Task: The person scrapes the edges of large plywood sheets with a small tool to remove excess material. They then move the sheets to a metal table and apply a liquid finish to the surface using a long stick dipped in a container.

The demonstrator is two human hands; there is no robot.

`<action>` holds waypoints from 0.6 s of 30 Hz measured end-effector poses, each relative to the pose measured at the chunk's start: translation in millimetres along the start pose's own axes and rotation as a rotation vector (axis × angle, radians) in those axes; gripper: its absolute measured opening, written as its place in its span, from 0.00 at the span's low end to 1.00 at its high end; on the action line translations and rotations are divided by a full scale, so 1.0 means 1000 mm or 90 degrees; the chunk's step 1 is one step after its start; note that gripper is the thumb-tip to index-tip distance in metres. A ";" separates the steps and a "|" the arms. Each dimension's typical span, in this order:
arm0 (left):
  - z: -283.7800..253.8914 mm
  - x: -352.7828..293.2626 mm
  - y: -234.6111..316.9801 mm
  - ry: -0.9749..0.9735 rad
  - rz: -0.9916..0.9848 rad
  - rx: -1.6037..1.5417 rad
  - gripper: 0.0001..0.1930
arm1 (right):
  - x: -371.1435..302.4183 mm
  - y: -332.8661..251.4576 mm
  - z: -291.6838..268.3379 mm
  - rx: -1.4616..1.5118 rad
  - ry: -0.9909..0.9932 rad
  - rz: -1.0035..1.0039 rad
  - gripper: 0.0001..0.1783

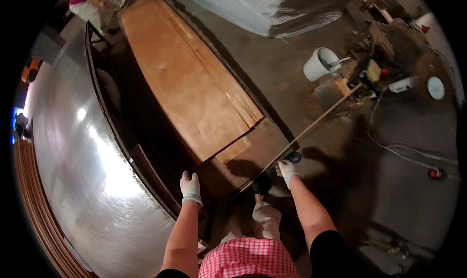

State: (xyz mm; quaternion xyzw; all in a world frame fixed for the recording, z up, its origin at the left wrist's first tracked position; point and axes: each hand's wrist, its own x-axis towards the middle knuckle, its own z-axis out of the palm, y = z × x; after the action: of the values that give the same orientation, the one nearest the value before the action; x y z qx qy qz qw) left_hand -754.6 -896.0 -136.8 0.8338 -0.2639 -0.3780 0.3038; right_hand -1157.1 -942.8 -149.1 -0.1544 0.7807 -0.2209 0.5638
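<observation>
My left hand (190, 186), in a white glove with a grey cuff, hovers over the dark gap between the board stack and the shiny metal table; its thumb and finger stand apart and nothing shows in them. My right hand (287, 172), also gloved, is closed at the near right end of the stack, beside a long thin wooden stick (321, 116) and a dark object (295, 157). What its fingers hold is hidden. Ahead lie wood veneer sheets (187, 73), on a brown board (267, 139) that reaches out past their near edge.
To the left is a large shiny metal-topped table (73, 146) with a dark raised edge. A white bucket (318, 65), scattered debris and cables (413, 151) lie on the right. Plastic sheeting (262, 8) covers something at the back. Another person (87, 3) stands at the far left.
</observation>
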 end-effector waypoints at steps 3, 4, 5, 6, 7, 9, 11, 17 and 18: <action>0.043 0.052 -0.021 0.027 -0.022 0.123 0.31 | 0.094 -0.029 0.015 -0.489 0.072 -0.261 0.25; 0.062 0.060 -0.010 0.001 -0.013 0.153 0.33 | 0.126 -0.037 0.013 -0.568 0.095 -0.228 0.30; 0.049 0.070 -0.011 0.016 -0.052 0.246 0.35 | 0.119 -0.063 0.057 -0.550 0.030 -0.199 0.33; 0.059 0.079 0.000 0.024 -0.043 0.242 0.36 | 0.136 -0.087 0.062 -0.545 0.042 -0.193 0.37; 0.059 0.100 -0.016 0.050 -0.046 0.244 0.39 | 0.147 -0.103 0.087 -0.528 0.023 -0.264 0.40; 0.091 0.131 -0.025 0.042 -0.072 0.250 0.41 | 0.203 -0.115 0.096 -0.577 0.094 -0.372 0.41; 0.107 0.151 -0.031 0.003 -0.132 0.207 0.42 | 0.235 -0.122 0.116 -0.587 0.151 -0.452 0.40; 0.134 0.178 -0.030 0.057 -0.280 0.061 0.44 | 0.266 -0.153 0.143 -0.518 0.030 -0.375 0.43; 0.131 0.186 -0.042 0.059 -0.299 0.038 0.44 | 0.266 -0.157 0.145 -0.525 -0.017 -0.328 0.45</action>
State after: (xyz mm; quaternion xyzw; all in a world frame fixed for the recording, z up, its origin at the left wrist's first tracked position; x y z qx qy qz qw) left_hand -742.3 -1032.6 -322.7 0.8975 -0.0597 -0.3913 0.1944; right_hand -1105.0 -1232.5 -322.2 -0.5560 0.7323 -0.0240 0.3925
